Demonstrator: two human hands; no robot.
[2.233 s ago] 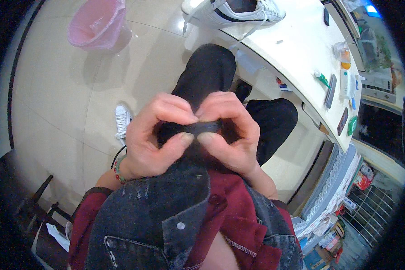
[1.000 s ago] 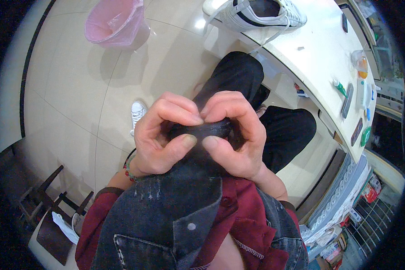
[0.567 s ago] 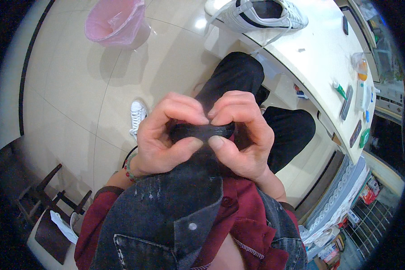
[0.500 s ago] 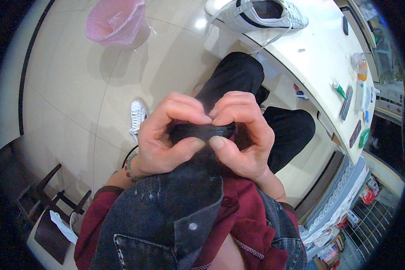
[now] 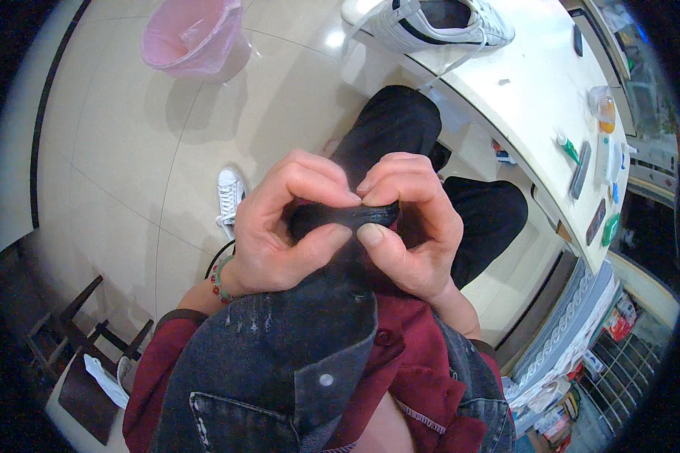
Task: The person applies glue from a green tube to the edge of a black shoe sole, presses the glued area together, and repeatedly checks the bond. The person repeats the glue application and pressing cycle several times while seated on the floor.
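Both hands are curled round a long, dark, flexible piece (image 5: 325, 217) over my lap, its material too unclear to name. My left hand (image 5: 279, 226) pinches it between fingertips and thumb; my right hand (image 5: 419, 226) does the same from the other side, the two sets of fingertips nearly meeting at its middle. Below them are my dark denim jacket (image 5: 257, 362) and maroon shirt (image 5: 400, 340). My black-trousered legs (image 5: 389, 121) extend beyond the hands.
A white shoe with loose laces (image 5: 438, 23) rests on the white table (image 5: 529, 68), among small tubes and containers (image 5: 604, 113). A pink lined bin (image 5: 193, 53) stands on the tiles. Another white sneaker (image 5: 230, 189) is on the floor, a dark chair (image 5: 91, 392) at lower left.
Since the earliest frame, the view has shifted, putting the surroundings farther right. Over the last second my hands have moved slightly right, still pinching the dark piece in much the same pose.
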